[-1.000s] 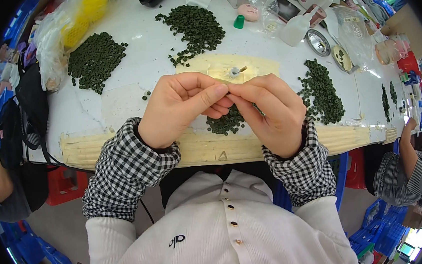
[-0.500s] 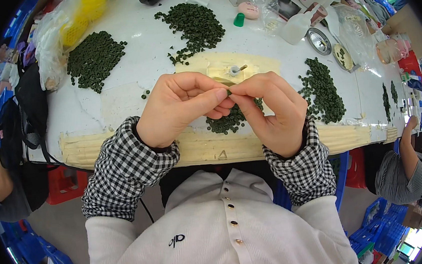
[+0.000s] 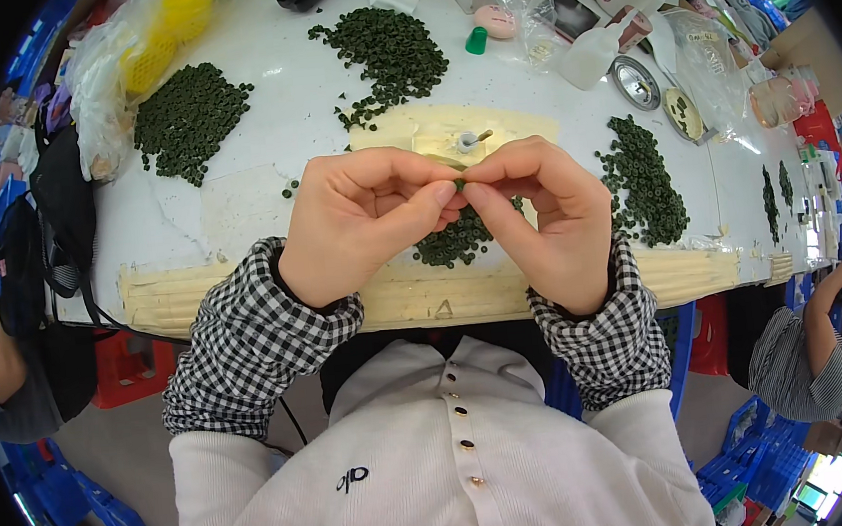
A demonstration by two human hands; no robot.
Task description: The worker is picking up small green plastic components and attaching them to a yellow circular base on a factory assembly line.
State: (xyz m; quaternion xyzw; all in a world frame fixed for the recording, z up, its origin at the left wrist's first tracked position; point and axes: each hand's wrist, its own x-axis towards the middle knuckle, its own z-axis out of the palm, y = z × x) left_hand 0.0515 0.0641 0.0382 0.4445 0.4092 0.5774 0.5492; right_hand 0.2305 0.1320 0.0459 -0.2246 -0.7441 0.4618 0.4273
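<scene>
Pinching a green piece [image 3: 460,186] at the tips of left hand [image 3: 359,223] and right hand [image 3: 549,217], almost closed on it, with a peg [image 3: 481,137] just beyond the grip and a pile [image 3: 452,244] showing beneath.

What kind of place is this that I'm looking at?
Probably a workshop or small factory floor. Heaps of small dark green pieces lie on a white worktable, another person in a striped top is at the right, and blue plastic crates stand around.
</scene>
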